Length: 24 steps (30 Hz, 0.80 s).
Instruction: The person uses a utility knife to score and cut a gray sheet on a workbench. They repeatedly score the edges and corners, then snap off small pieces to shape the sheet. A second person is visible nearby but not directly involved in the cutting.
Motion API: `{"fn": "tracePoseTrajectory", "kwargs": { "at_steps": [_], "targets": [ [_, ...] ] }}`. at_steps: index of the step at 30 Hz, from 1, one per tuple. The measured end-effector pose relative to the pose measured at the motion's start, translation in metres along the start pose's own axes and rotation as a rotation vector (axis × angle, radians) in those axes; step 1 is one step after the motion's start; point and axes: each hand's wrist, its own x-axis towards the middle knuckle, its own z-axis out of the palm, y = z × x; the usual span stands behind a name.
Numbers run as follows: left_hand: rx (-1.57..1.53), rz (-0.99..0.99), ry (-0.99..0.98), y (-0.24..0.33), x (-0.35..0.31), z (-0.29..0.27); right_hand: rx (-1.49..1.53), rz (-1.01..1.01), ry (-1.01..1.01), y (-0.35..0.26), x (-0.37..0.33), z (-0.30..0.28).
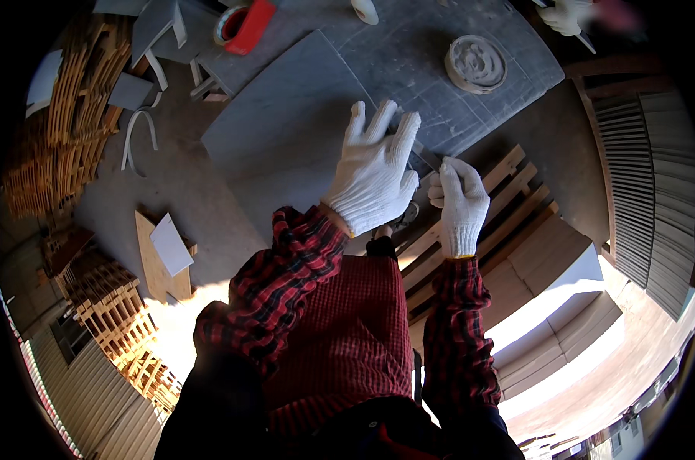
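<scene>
A large grey board (286,130) lies on the dark worktable (409,57), its near part jutting past the table edge. My left hand (378,165), in a white knit glove, is over the board's right side, palm down with fingers spread. Whether it presses on the board I cannot tell. My right hand (461,199), gloved too, is closed in a pinch by the table's near edge. A thin flat grey blade-like strip (424,157) runs from its fingertips toward my left hand. A round tub of grey paste (478,64) stands on the table to the right.
A red tape dispenser (249,27) sits at the table's far left. Another person's gloved hand (566,15) holds a blade at the upper right. Wooden pallet slats (508,188) and stacked boards (539,264) are at my right. Wooden frames (64,115) are piled at left.
</scene>
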Motion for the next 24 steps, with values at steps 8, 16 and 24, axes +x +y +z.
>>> {"fn": "tracePoseTrajectory", "kwargs": {
  "at_steps": [8,16,24],
  "targets": [
    [-0.041,-0.262,0.03,-0.026,-0.061,-0.014,-0.06,-0.081,-0.029,-0.015,-0.013,-0.011],
    [0.109,-0.134,0.003,-0.034,-0.058,0.0,-0.259,-0.335,-0.097,-0.013,-0.015,0.01],
    [0.085,-0.163,0.072,-0.039,-0.059,0.003,0.073,0.007,-0.093,-0.019,-0.006,0.014]
  ]
}}
